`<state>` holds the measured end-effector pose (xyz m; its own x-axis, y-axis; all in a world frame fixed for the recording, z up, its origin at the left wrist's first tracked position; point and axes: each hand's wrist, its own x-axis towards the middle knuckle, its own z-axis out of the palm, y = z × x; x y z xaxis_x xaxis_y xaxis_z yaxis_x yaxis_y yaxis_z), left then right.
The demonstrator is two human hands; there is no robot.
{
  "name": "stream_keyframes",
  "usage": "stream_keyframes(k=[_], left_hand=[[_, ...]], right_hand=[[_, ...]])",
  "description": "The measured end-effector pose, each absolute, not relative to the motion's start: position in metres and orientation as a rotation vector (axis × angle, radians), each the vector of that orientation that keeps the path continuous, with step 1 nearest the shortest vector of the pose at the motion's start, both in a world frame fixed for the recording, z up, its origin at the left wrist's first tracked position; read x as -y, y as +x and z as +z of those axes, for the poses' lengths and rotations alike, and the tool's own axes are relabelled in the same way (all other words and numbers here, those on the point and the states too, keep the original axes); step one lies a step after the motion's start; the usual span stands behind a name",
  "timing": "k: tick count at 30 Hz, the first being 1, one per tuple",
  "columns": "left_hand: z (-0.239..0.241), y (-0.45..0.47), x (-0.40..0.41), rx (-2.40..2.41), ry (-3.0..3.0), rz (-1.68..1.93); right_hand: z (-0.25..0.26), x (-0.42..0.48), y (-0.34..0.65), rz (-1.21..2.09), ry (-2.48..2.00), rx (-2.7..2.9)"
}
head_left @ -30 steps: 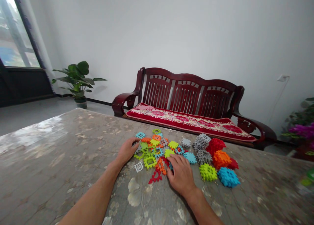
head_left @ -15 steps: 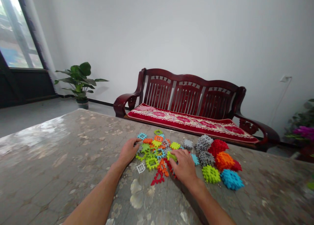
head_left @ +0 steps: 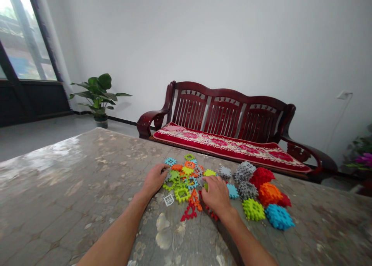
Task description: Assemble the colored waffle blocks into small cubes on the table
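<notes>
A loose heap of flat, notched plastic building pieces lies in front of me. My left hand (head_left: 155,179) rests at the heap's left edge, fingers loosely extended beside a light green piece (head_left: 174,175); its fingertips are partly hidden. Over the right side of the heap, my right hand (head_left: 216,193) has its fingers bent around a lime-green piece (head_left: 206,186), mostly covered by the hand. Between the hands lie a lime-green square frame (head_left: 182,195), an orange triangle piece (head_left: 195,200) and a red triangle piece (head_left: 189,212). A white lattice window piece (head_left: 168,199) sits nearer to me.
Sorted stacks stand to the right: grey (head_left: 247,190), red (head_left: 261,177), orange (head_left: 269,193), lime-green (head_left: 254,209) and blue (head_left: 279,216). The patterned tabletop (head_left: 95,204) reaches towards a wooden bench (head_left: 223,115) by the wall. A potted plant (head_left: 99,91) stands at the left.
The view has shifted slightly left. My right hand has moved a little left over the heap and now covers more of the lime-green piece. My left hand stays at the heap's edge.
</notes>
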<state>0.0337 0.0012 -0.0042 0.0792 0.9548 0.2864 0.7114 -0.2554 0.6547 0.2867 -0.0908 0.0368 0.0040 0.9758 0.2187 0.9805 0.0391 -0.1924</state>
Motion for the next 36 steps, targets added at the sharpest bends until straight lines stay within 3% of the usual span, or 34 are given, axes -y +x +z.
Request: stream_keyframes(k=[13,20,36], left_hand=[[-0.009,0.033,-0.004,-1.652,2.023,0.976],[-0.008,0.034,-0.003,-1.652,2.026,0.992],[-0.010,0.033,-0.004,-1.638,2.056,0.933]], right_hand=[[0.042,0.038,0.275,-0.114,-2.116,2.005],[0.033,0.026,0.277,0.041,-2.183,1.866],[0.041,0.025,0.277,0.070,-1.819,2.296]])
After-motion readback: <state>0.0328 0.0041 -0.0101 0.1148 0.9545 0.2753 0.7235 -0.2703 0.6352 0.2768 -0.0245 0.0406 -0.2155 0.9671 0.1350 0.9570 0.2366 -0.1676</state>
